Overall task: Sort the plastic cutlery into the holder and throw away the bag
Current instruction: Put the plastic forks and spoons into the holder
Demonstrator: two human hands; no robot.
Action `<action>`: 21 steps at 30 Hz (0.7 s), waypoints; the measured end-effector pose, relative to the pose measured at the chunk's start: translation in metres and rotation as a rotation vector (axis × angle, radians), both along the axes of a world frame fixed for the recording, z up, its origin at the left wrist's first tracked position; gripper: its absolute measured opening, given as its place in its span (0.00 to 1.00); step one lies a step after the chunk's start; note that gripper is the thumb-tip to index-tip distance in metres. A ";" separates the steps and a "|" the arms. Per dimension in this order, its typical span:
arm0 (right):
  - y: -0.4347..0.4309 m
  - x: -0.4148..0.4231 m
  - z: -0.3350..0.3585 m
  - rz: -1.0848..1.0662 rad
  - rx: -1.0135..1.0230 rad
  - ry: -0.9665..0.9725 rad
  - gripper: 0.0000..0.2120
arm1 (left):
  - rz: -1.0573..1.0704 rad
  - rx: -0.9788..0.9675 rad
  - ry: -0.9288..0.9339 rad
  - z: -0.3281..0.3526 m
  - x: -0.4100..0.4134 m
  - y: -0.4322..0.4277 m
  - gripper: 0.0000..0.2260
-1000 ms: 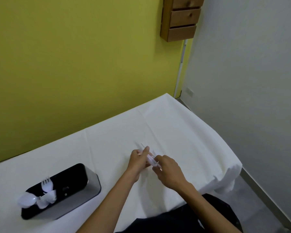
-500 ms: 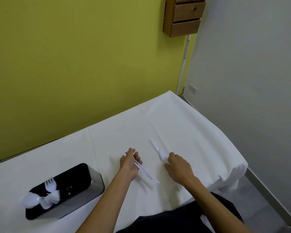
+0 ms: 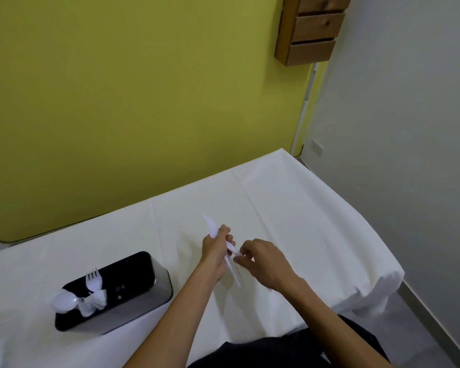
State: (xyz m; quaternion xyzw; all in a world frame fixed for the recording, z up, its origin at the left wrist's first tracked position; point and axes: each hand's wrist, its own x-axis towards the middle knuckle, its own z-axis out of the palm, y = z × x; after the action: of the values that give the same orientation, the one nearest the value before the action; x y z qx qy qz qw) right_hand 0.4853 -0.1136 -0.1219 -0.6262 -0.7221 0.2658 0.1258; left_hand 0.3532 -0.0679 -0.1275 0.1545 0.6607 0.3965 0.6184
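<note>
1. Head view, hands. The left hand (image 3: pixel 215 252) is clenched round a white plastic knife (image 3: pixel 211 227). The blade projects past the knuckles toward the far edge of the tabletop (image 3: pixel 316 221). The same hand also grips a second white stem (image 3: pixel 236 276), which slants back toward the near edge. The right hand (image 3: pixel 267 261) pinches what appears to be the knife's handle end between thumb and forefinger. With white plastic over white cloth, that contact is not certain.
2. Change. Half a second ago the hands were apart. The left held the stem alone, low on the cloth, and the knife lay on the cloth beside the right hand. Now the knife is lifted and both pieces meet in the left hand, above the middle of the tabletop.
3. Meaning. The pieces are gathered into one grasp — judged ready to carry across, but not yet sorted.
4. Holder. The holder (image 3: pixel 164 288) stands toward the near left of the tabletop, well apart from the hands. A fork (image 3: pixel 93 278) and a spoon (image 3: pixel 63 301) already stand at its left end.
5. Bag. The bag cannot be made out here, so throwing it away is judged still to come.
6. Writing. None is legible — pale marks on the holder's black top are too small to read. The wooden drawer unit (image 3: pixel 314 30) and the wall socket (image 3: pixel 318 148) show no readable label.
</note>
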 end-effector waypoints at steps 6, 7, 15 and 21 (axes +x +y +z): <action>-0.008 0.011 -0.011 -0.308 -0.010 0.291 0.21 | 0.338 0.018 -0.243 0.010 -0.012 0.008 0.09; -0.010 0.011 -0.010 -0.344 -0.039 0.361 0.24 | 0.368 0.028 -0.294 0.014 -0.013 0.010 0.10; 0.003 -0.008 -0.007 -0.768 -0.363 0.945 0.25 | 0.382 0.218 -0.181 0.041 0.012 0.013 0.10; 0.015 -0.014 0.011 -0.871 -0.561 1.472 0.25 | 0.370 0.318 -0.060 0.052 0.020 0.011 0.16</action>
State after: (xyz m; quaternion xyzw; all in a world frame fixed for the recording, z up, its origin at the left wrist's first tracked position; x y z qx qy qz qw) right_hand 0.4714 -0.0987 -0.1104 -0.5234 -0.0663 0.6949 0.4887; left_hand 0.3728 -0.0574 -0.0754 0.1146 0.5882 0.6064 0.5226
